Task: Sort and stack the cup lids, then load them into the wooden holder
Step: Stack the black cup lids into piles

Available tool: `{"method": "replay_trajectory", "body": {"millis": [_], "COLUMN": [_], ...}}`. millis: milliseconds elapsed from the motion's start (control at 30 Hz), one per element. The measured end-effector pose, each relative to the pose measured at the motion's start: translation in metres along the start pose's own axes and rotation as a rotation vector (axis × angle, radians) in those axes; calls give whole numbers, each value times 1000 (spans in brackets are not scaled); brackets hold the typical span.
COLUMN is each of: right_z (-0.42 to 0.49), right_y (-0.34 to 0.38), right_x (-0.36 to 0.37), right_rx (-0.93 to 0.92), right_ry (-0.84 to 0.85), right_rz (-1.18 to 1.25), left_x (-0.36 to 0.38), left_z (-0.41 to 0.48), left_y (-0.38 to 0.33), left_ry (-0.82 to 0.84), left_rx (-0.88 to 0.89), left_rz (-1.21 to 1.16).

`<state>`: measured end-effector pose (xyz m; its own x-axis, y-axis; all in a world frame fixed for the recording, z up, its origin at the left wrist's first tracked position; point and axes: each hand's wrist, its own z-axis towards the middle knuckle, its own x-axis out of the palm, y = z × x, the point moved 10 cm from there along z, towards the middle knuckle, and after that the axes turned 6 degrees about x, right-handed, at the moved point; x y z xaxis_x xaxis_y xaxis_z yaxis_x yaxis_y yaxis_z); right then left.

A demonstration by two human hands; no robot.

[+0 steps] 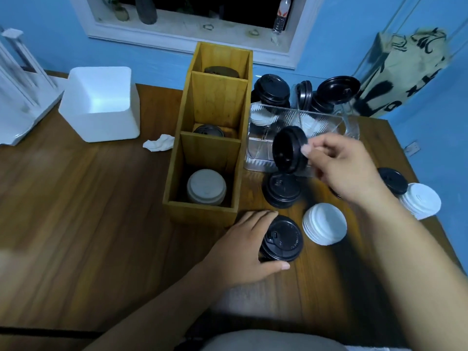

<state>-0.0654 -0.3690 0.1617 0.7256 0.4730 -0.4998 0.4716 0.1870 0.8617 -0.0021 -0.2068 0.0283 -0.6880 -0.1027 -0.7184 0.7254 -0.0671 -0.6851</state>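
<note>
over the wooden table, right fingers pinch a black lid.

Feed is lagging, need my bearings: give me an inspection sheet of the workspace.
Surface: brown wooden table.
Job's things: three-bay wooden holder, white lid stack in near bay, dark lids in the other two; loose white lids on the table; clear ribbed plastic tray.
Clutter: white foam box, crumpled white tissue.
Grippers: left hand grips black lid stack; right hand pinches tilted black lid.
Cables: nothing seen.
Surroundings: blue wall, white window ledge, beige printed bag.
</note>
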Motion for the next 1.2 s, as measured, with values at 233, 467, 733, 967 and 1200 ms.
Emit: {"method": "replay_trajectory", "body": {"millis": [233,467,733,967,1200], "right_z": [-126,-172,-172,-176,-178], "right_y": [-137,-211,-165,-139,-125], "right_x": [-10,-22,-47,10,-20], "right_rx": [511,660,119,-154,111], "right_ry": [80,-1,-135,467,82], "right_rz": [774,471,-444,-655,-1141], "left_x": [2,0,1,-1,0], "left_z": [2,0,1,0,-1], "left_y": [2,1,2,-1,-2], "left_ry": [23,-6,-1,-24,-15], "left_rx": [-28,-34,-57,-51,-54], "left_rz": [-22,40,55,72,83]}}
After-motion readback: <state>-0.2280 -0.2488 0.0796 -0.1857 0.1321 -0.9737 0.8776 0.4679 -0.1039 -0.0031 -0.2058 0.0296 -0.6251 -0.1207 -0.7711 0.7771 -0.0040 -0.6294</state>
